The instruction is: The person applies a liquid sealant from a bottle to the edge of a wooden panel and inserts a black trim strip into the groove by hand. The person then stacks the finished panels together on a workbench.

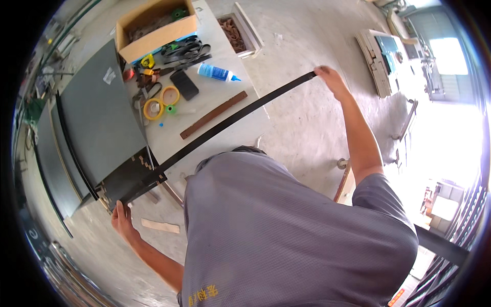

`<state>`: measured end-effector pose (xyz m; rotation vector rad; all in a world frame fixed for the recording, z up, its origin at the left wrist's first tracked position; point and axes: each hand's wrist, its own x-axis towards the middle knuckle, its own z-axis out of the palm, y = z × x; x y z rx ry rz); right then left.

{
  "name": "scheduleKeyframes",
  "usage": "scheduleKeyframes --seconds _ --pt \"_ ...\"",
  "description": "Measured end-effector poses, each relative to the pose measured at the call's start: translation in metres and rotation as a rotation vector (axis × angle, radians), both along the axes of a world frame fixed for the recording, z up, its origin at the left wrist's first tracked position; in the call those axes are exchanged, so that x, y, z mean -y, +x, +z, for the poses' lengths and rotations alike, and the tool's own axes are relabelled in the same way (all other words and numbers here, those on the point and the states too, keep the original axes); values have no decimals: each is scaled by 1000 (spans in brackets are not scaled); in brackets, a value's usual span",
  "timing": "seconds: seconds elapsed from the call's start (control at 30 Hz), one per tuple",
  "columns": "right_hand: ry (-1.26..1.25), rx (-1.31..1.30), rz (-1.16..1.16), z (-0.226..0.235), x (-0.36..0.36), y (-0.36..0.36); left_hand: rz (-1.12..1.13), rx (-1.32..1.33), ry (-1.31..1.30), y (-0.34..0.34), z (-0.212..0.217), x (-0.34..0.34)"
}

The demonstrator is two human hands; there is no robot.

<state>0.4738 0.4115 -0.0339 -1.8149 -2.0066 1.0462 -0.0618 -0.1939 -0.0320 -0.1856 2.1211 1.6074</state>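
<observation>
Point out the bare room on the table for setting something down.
Free: the table between the bottle and brown strip, and a patch between the black strip and shirt. Crowded: around the tape rolls and cardboard box.

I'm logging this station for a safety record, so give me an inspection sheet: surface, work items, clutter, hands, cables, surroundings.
Surface: pale table, partly covered.
Work items: long black strip, stretched between the hands, crossing in front of the brown strip.
Clutter: blue-and-white bottle on its side, yellow tape rolls, black rectangular object, open cardboard box.
Hands: right hand grips the strip's upper-right end; left hand is at its lower-left end, grip unclear.
Cables: none identifiable; coiled black bands could be straps.
Surroundings: grey panels left, concrete floor, stacked boards right.
</observation>
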Motion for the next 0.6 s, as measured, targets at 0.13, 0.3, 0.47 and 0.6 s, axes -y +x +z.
scheduleKeyframes --seconds 0.13,0.3,0.47,0.6 --pt "-198 -531 -206 -19 15 4 -87 31 -27 -16 -10 22" --pt "42 -345 -276 -32 25 2 -151 -2 -76 -12 7 10" --pt "88 -340 -206 -24 28 2 -164 -18 -98 -7 12 4" --pt "31 -341 -177 -20 26 5 -187 -9 -97 -7 13 6"
